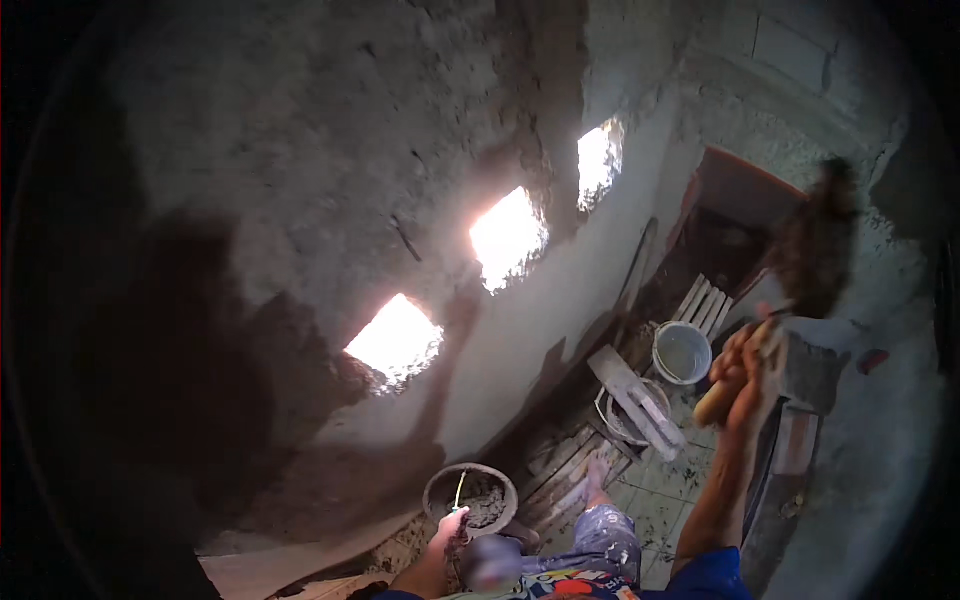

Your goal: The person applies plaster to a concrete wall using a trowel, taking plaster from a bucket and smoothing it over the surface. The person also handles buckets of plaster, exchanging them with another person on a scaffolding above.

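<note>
My right hand (742,375) is raised at the right, its fingers closed round the wooden handle of a trowel (822,245). The trowel's brown, mortar-coloured blade is smeared by motion. Low in the middle, my left hand (450,527) is closed at the near rim of a bucket of wet mortar (484,497), around the bucket's thin pale handle. In front of me rises a rough plastered wall (330,150), with darker damp patches and three bright square openings.
A white bucket (682,353) stands near a slatted wooden piece (705,303). A long plasterer's float (635,400) lies across another bucket (655,398). Wooden planks (570,480) lie by my bare foot. Spattered floor tiles (640,500) and a ledge (797,440) are to the right.
</note>
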Demonstrator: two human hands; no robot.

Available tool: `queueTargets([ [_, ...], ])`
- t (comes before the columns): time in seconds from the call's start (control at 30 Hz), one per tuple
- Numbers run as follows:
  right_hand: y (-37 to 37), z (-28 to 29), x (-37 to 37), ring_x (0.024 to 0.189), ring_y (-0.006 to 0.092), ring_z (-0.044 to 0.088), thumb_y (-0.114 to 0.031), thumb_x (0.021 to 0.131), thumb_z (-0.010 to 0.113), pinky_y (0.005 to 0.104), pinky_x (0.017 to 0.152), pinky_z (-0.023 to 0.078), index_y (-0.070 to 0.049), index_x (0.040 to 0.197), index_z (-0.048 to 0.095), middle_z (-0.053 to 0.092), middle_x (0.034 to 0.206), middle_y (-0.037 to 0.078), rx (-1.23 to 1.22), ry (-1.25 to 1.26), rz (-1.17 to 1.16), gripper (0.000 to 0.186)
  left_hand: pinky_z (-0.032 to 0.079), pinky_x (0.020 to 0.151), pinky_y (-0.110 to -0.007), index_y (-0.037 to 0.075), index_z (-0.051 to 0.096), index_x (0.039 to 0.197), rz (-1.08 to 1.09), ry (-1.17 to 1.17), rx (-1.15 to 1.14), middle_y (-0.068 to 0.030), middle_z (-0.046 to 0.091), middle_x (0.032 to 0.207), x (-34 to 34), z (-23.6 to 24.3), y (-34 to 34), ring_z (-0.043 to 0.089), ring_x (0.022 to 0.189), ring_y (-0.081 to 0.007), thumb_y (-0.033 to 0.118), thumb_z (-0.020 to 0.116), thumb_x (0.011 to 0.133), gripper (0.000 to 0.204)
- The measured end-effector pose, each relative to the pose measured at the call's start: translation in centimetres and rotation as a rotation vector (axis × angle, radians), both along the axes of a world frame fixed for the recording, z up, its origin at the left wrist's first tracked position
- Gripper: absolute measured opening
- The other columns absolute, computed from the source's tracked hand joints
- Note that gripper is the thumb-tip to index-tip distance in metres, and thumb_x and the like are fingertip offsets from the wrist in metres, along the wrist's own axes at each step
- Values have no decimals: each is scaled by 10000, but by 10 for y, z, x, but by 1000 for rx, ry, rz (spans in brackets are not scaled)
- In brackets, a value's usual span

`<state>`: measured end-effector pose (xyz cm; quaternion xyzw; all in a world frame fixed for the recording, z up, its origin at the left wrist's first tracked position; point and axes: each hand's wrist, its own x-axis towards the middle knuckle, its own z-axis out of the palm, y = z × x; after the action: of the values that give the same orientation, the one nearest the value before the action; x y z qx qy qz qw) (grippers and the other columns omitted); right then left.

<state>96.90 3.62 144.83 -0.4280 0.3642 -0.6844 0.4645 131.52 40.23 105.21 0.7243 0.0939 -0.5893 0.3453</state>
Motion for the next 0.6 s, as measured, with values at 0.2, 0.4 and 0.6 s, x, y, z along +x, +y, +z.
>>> queueTargets([
  [0.2, 0, 122, 38, 741, 126, 522, -204, 873, 640, 301, 600, 472, -109, 1277, 432, 525, 884, 40, -301, -151, -447, 464, 342, 420, -297, 165, 499, 734, 168, 116, -52, 25, 404, 552, 46, 3, 76, 394, 455, -139, 377, 604, 878, 277],
  [0.4, -28, 160, 165, 808, 188, 576, -186, 877, 602, 327, 701, 483, -49, 1211, 490, 574, 924, 99, -605, 128, -394, 378, 348, 418, -315, 162, 431, 726, 387, 8, 40, 11, 360, 545, 44, 27, 123, 364, 450, -151, 394, 573, 889, 317],
  [0.6, 148, -38, 212, 878, 247, 610, -203, 868, 578, 356, 798, 475, 4, 1239, 473, 612, 977, 166, -171, 441, 601, 438, 345, 454, -289, 164, 483, 745, 438, -31, -78, 7, 356, 551, 51, 22, 202, 354, 479, -154, 395, 552, 887, 279],
])
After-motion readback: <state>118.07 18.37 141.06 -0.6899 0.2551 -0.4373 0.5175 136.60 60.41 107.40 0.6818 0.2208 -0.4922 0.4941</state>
